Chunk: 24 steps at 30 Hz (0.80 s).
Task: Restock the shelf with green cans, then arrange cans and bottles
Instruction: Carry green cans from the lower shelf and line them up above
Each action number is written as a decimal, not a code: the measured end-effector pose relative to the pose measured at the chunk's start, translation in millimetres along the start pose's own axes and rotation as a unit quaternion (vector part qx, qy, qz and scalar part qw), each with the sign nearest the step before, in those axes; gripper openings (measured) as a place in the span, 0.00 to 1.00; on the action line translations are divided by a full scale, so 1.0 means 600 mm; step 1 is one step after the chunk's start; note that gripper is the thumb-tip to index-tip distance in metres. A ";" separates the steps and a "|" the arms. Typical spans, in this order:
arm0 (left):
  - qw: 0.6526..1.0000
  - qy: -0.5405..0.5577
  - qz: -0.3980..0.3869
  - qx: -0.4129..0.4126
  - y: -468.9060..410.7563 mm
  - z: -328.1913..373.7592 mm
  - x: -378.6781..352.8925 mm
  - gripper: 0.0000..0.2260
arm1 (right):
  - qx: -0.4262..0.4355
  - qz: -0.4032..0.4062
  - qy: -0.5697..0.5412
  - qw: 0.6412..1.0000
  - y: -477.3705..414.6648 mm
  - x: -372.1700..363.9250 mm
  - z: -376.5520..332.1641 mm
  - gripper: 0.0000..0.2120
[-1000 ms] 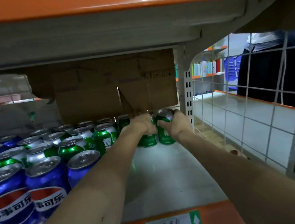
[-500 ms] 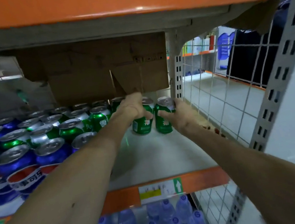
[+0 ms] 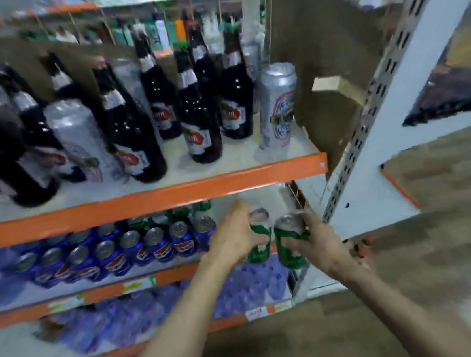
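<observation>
Both hands, left hand (image 3: pixel 235 237) and right hand (image 3: pixel 316 242), each clasp a green can (image 3: pixel 289 249); crowding risks clipping the shelf (image 3: pixel 148 202) edge.

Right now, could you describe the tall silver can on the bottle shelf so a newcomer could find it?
Find the upper orange-edged shelf crowded with dark bottles. At its right end, beside the cardboard, stands the tall silver can, alone and upright, nearest the shelf's corner.
</observation>
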<state>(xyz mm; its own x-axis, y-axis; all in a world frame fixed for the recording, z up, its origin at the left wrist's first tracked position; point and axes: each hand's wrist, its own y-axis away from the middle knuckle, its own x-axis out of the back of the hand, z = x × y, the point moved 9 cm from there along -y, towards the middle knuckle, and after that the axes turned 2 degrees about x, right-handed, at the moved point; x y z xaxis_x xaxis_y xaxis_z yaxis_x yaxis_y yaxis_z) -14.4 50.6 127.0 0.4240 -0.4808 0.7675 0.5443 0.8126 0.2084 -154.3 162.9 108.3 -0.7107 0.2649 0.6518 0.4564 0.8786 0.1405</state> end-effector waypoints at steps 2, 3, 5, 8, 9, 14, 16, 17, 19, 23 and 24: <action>0.999 0.000 -0.032 0.014 0.076 0.022 0.062 0.30 | 0.012 -0.025 0.019 0.999 0.073 0.035 -0.061 0.24; 0.999 0.002 -0.037 0.023 0.111 0.031 0.099 0.30 | 0.013 -0.030 0.023 0.999 0.101 0.052 -0.096 0.23; 0.999 -0.001 -0.032 0.043 0.184 0.047 0.191 0.30 | 0.017 -0.035 0.011 0.999 0.151 0.085 -0.185 0.20; 0.997 0.015 0.009 0.074 0.282 0.047 0.332 0.30 | 0.070 -0.060 -0.008 0.996 0.192 0.106 -0.341 0.19; 0.996 0.023 0.031 0.082 0.315 0.040 0.379 0.30 | 0.097 -0.063 -0.013 0.993 0.199 0.105 -0.394 0.18; 0.981 0.039 0.142 0.128 0.488 -0.030 0.577 0.28 | 0.222 -0.093 -0.042 0.970 0.255 0.048 -0.634 0.25; 0.968 0.056 0.194 0.147 0.561 -0.070 0.640 0.29 | 0.253 -0.109 -0.028 0.961 0.285 0.009 -0.716 0.28; 0.961 0.057 0.220 0.156 0.600 -0.092 0.669 0.29 | 0.268 -0.118 -0.015 0.956 0.301 -0.012 -0.755 0.29; 0.945 0.064 0.259 0.189 0.674 -0.148 0.719 0.29 | 0.298 -0.134 -0.004 0.945 0.330 -0.065 -0.830 0.26; 0.909 0.093 0.324 0.246 0.809 -0.270 0.808 0.29 | 0.327 -0.176 -0.007 0.928 0.384 -0.191 -0.964 0.23; 0.899 0.099 0.339 0.257 0.840 -0.302 0.832 0.29 | 0.337 -0.190 -0.005 0.922 0.399 -0.228 -0.997 0.22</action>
<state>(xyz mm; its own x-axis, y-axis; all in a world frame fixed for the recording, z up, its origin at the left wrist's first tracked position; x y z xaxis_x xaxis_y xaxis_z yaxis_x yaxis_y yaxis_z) 602.5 160.3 505.2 0.6800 0.1757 0.7119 -0.2740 0.9614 0.0245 372.5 99.3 498.7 -0.7574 -0.1123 0.6432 -0.2611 0.9550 -0.1408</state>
